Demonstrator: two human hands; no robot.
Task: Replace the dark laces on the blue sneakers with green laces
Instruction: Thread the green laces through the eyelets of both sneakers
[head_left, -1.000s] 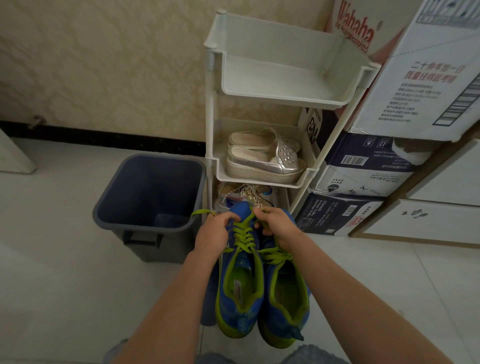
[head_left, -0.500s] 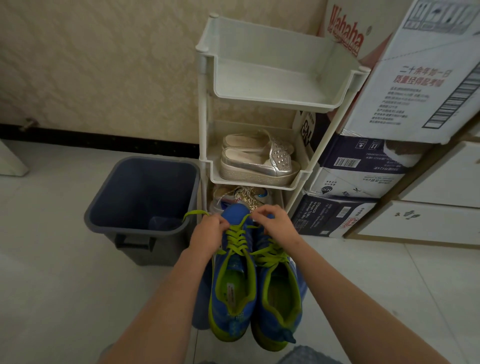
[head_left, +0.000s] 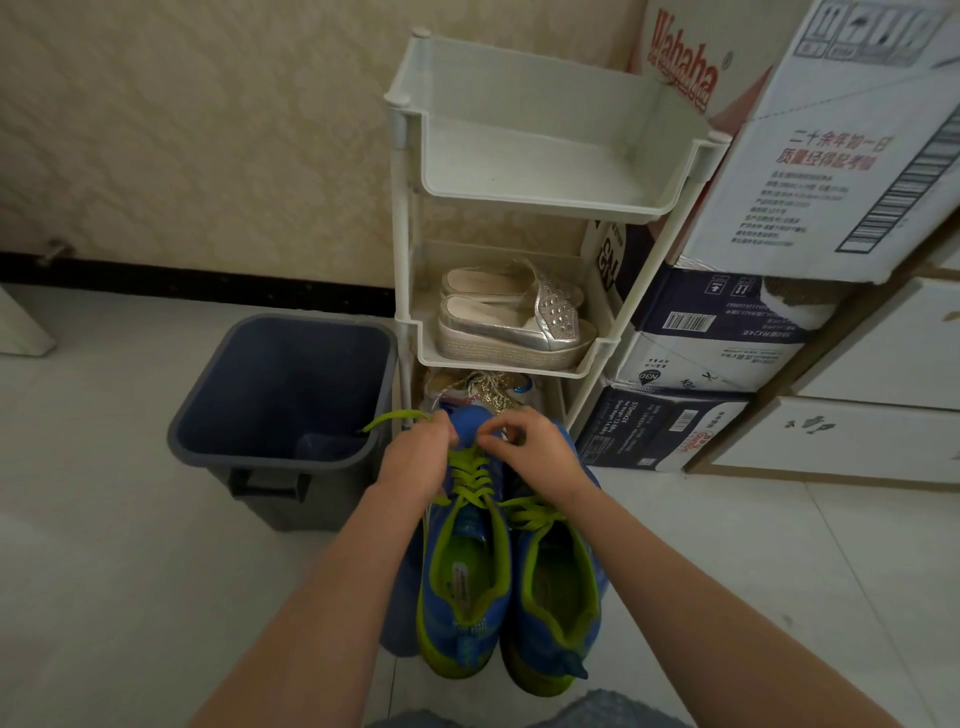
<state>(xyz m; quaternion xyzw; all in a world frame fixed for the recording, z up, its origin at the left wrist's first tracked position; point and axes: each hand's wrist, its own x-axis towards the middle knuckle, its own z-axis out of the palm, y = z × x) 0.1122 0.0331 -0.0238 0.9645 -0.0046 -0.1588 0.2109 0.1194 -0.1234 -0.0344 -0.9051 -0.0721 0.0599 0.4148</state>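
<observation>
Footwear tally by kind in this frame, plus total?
blue sneakers: 2
silver slip-ons: 2
glittery shoe, bottom shelf, mostly hidden: at least 1
Total: at least 5

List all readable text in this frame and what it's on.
"Wahaha": red-and-white carton.
"二十余年如一日 质量经得起考验": white carton.
"N30", upside down: blue-and-white box.
Too small or blurred: barcodes and fine print on the cartons, the dark box, the label inside the blue sneaker.
</observation>
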